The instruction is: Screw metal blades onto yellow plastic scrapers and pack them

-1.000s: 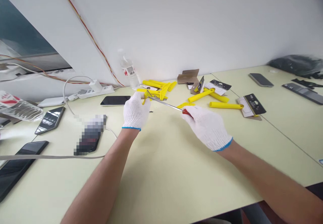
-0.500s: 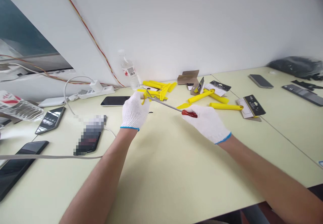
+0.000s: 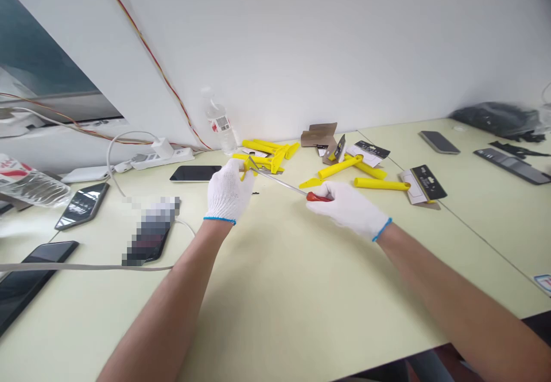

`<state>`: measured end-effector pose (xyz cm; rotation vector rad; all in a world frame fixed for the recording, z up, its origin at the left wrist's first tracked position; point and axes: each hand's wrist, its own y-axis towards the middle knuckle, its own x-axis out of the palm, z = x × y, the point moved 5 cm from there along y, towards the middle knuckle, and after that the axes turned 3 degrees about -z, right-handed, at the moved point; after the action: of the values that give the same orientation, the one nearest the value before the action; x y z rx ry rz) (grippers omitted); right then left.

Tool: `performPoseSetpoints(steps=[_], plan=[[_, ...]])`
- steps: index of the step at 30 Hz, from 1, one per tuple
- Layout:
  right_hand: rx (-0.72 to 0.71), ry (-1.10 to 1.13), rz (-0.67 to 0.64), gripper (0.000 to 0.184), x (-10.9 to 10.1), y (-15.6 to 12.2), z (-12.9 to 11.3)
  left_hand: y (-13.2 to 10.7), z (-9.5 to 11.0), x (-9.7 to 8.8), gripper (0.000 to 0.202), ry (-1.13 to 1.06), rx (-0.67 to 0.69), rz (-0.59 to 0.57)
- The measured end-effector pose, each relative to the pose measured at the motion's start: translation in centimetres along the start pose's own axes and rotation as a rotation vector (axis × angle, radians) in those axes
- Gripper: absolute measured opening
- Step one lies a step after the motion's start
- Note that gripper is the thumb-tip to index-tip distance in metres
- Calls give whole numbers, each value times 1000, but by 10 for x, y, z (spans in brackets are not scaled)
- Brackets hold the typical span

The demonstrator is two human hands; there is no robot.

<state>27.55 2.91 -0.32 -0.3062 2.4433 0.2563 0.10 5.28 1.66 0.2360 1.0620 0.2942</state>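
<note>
Both of my hands wear white knit gloves with blue cuffs. My left hand (image 3: pixel 228 193) is closed around a yellow plastic scraper piece (image 3: pixel 247 167) held just above the table. My right hand (image 3: pixel 350 207) grips the red handle of a screwdriver (image 3: pixel 318 197). Its thin metal shaft (image 3: pixel 278 181) slants up and left, and its tip meets the yellow piece at my left fingers. A pile of yellow scraper handles (image 3: pixel 269 149) lies just beyond my left hand. More yellow handles (image 3: pixel 381 184) lie beyond my right hand.
On the pale table (image 3: pixel 279 290) several phones (image 3: pixel 196 172) lie to the left, with a power strip (image 3: pixel 161 155) and cables. A water bottle (image 3: pixel 219 121) stands by the wall. Black-and-white packaging cards (image 3: pixel 424 181) and brown cardboard (image 3: pixel 318 134) sit at the back right.
My right hand has lowered and slid a little left along the screwdriver, showing more of the red handle. My left hand has stayed put on the yellow piece.
</note>
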Motion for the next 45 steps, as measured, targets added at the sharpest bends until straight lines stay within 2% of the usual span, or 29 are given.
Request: performPoseSetpoints(steps=[3, 5, 8, 9, 11, 15, 17, 19, 20, 21, 24, 25, 28, 30, 32, 35, 36, 37, 38, 39, 40, 43, 45], plan=[[-87, -315, 159, 40, 7, -5, -10, 1, -3, 1, 22, 17, -6, -2], [-92, -348, 191, 40, 12, -8, -13, 2, -4, 1, 24, 22, -5, -5], [-83, -372, 217, 53, 14, -10, -13, 2, -4, 3, 25, 31, -14, -6], [-63, -337, 182, 58, 15, -10, -11, 2, -4, 4, 24, 31, -14, -8], [-6, -204, 33, 62, 17, -7, -6, 1, -4, 7, 23, 21, -5, -19], [89, 24, -290, 57, 13, -4, 4, 1, -2, 8, 19, -8, 2, -30], [180, 211, -452, 55, 13, -4, 7, 2, 0, 5, 18, -28, 18, -14], [271, 365, -541, 45, 16, -6, 9, 2, 2, 0, 17, -43, 35, 6], [287, 362, -496, 41, 15, -5, 10, 2, 2, -2, 16, -46, 33, 14], [270, 288, -389, 38, 13, -3, 11, 2, 2, -3, 15, -47, 24, 19], [87, -89, -4, 32, 8, -1, 7, 2, 1, -4, 14, -52, -6, 12], [16, -207, 82, 30, 9, -3, 4, 2, 0, -4, 14, -50, -15, 8], [-124, -440, 204, 32, 16, -7, 0, 1, -1, -3, 15, -43, -3, 12], [-142, -437, 211, 33, 15, -7, -2, 1, 0, -2, 16, -45, 27, 15], [-63, -263, 53, 37, 13, -4, 0, 1, 0, -1, 16, -48, 53, 10], [240, 249, -425, 49, 21, -5, 3, 1, 0, 0, 16, -44, 50, 9], [329, 413, -548, 50, 24, -8, 2, 1, 0, -1, 15, -40, 42, 11], [387, 527, -622, 49, 26, -11, 0, 1, 0, -1, 15, -34, 34, 13], [405, 570, -630, 47, 27, -11, 0, 1, 0, -2, 15, -27, 27, 13], [384, 532, -566, 45, 26, -9, 1, 1, 0, -3, 15, -21, 21, 11], [328, 427, -441, 42, 23, -6, 4, 1, 0, -4, 15, -17, 19, 8], [64, -32, -5, 28, 12, -1, 4, 1, 0, -5, 15, -26, 17, 2], [-88, -278, 129, 26, 14, -2, 0, 1, -2, -6, 15, -33, 2, 6]])
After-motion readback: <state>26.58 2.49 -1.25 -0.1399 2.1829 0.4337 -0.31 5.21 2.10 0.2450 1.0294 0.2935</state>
